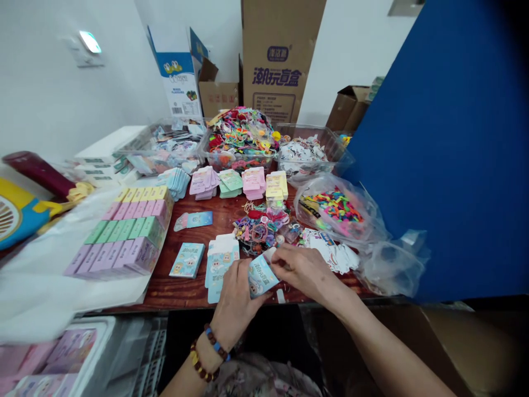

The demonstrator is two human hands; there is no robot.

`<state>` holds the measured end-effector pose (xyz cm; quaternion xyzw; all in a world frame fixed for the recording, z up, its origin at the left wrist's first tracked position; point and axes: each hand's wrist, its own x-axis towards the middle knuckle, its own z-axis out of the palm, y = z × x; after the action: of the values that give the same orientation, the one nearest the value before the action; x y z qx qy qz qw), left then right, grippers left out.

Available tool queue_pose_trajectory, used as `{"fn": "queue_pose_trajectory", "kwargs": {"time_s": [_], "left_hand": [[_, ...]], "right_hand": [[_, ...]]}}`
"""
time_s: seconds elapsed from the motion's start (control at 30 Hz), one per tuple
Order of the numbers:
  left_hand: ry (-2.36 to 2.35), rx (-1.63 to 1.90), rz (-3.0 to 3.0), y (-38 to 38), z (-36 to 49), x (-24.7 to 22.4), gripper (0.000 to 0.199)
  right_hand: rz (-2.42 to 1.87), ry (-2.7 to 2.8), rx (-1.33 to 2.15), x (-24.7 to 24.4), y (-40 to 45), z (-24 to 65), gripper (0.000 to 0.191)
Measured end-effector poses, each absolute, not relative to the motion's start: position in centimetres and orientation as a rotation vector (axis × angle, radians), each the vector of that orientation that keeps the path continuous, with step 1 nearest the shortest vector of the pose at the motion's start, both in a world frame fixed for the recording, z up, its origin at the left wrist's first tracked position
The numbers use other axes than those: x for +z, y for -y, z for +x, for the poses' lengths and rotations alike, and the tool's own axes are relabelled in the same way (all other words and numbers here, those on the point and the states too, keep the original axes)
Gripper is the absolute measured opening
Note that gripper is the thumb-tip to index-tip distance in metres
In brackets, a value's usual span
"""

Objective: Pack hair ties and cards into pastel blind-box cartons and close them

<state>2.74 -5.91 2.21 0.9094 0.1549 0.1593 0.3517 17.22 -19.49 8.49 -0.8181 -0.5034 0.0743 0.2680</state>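
A small light-blue printed box (262, 275) is gripped in my left hand (238, 296), tilted above the table's front edge. The fingers of my right hand (298, 268) are pinched at the box's upper right end, by a pale flap; whether they hold anything else is hidden. Left of my left hand lie flat light-blue cartons (219, 263), partly overlapping. Farther left rests another light-blue box (187, 260), with a blue card (200, 219) behind it. Just beyond my hands is a heap of colourful hair ties and trinkets (260, 231).
Rows of coloured boxes (119, 234) stand at left on white paper. Flat cartons (253, 182) are stacked behind the heap. Clear bins (239, 160) of trinkets line the back. At right are white cutouts (330, 251), a plastic bag (339, 209) and a blue panel (446, 154).
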Motion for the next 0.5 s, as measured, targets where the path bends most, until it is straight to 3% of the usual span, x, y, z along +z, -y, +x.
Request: {"fn": "queue_pose_trajectory", "kwargs": {"time_s": [0.23, 0.27, 0.37, 0.5], "left_hand": [[-0.536, 0.524, 2.156, 7.1, 3.2, 2.1, 0.074], [-0.552, 0.54, 2.138, 7.5, 3.3, 2.1, 0.075], [-0.557, 0.539, 2.081, 8.4, 3.5, 2.2, 0.07], [-0.395, 0.461, 1.949, 8.4, 2.8, 2.4, 0.052]], "right_hand": [[-1.903, 1.016, -0.116, 5.2, 22.1, 14.7, 0.015], [-1.895, 0.979, -0.092, 4.4, 22.2, 14.0, 0.023], [-1.829, 0.815, 0.084, 2.1, 21.9, 12.0, 0.054], [-1.665, 0.603, 0.188, 1.0, 20.7, 11.3, 0.053]]}}
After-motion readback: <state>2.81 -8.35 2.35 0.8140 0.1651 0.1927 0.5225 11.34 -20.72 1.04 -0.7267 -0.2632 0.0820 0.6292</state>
